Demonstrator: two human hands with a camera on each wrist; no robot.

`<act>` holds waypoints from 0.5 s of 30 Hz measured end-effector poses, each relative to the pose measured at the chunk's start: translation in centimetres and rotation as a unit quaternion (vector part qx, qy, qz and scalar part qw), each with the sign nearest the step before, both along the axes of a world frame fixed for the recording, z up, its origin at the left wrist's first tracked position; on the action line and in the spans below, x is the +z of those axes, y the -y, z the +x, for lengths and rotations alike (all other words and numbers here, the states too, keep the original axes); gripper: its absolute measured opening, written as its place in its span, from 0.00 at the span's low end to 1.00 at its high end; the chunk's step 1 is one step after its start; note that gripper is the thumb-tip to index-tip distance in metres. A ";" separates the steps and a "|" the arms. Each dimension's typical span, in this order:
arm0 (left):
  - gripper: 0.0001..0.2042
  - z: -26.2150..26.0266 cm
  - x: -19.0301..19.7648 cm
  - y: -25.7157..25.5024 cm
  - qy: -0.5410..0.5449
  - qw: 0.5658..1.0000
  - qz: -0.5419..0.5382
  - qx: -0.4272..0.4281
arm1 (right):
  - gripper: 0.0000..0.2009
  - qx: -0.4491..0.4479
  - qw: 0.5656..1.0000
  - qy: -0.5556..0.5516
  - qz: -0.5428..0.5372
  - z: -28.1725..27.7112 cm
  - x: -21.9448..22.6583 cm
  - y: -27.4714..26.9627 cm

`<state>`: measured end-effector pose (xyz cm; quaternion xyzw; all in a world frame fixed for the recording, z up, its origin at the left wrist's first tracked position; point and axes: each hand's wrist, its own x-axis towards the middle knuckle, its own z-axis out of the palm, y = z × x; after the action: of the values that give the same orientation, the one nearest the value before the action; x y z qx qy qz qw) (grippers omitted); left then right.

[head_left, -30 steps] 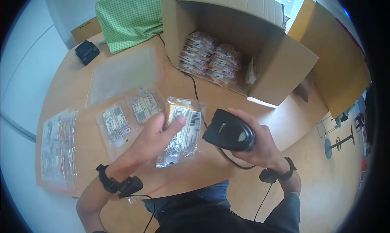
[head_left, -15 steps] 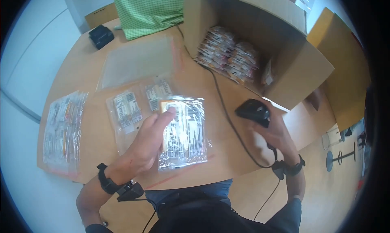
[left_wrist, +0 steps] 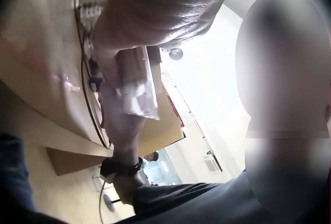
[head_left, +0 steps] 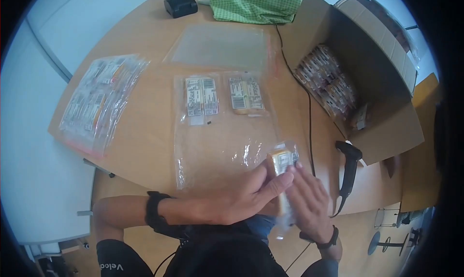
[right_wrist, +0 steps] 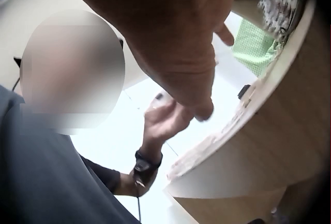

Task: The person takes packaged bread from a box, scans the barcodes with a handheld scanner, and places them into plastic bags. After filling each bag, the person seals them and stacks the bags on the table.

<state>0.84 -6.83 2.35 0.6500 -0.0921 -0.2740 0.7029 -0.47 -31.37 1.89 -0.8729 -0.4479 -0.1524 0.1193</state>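
Note:
My left hand (head_left: 251, 195) grips a clear-wrapped food packet (head_left: 282, 159) with a white label, its thumb lying across the front. The packet is held on edge over the front of the table, and its clear wrapper (left_wrist: 147, 92) also shows in the left wrist view. My right hand (head_left: 308, 202) lies against the packet's right side with its fingers extended. To the left, a large clear bag (head_left: 212, 149) lies flat with two labelled packets (head_left: 202, 97) side by side in its far half. A black barcode scanner (head_left: 349, 168) rests on the table to the right of my hands.
An open cardboard box (head_left: 386, 108) with stacked packets (head_left: 328, 81) stands at the right. Filled bags (head_left: 104, 95) are piled at the left. Flat clear bags (head_left: 220, 47), a black device (head_left: 181, 5) and a green checked cloth (head_left: 256, 4) lie farther back. A cable (head_left: 310, 117) crosses the table.
The right hand has let go of the scanner, set it on the table and come over to the packet. The left hand has moved the packet rightward and turned it on edge. The head view has shifted.

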 end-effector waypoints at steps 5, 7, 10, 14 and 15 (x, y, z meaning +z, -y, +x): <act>0.19 1.5 -0.3 -6.6 0.445 0.854 0.269 -0.004 | 0.21 -0.141 0.951 -0.045 0.271 -1.5 -2.5 3.9; 0.18 1.4 -1.4 -8.2 0.502 0.790 0.352 0.024 | 0.18 -0.206 0.932 -0.080 0.288 -2.1 -2.4 4.4; 0.14 1.5 -3.0 -9.0 0.479 0.794 0.374 -0.022 | 0.18 -0.166 0.956 -0.097 0.220 -2.6 -2.5 4.4; 0.08 1.2 -2.9 -8.8 0.439 0.830 0.343 -0.005 | 0.17 0.011 0.974 -0.041 0.223 -3.3 -1.3 2.7; 0.06 0.9 -2.6 -8.7 0.448 0.835 0.321 0.019 | 0.16 0.054 0.979 -0.050 0.191 -3.5 -0.8 2.2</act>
<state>1.79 1.85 -0.27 0.8922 -0.2912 0.0461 0.3421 -3.92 -33.61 1.06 -0.8152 -0.4505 -0.1847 0.3136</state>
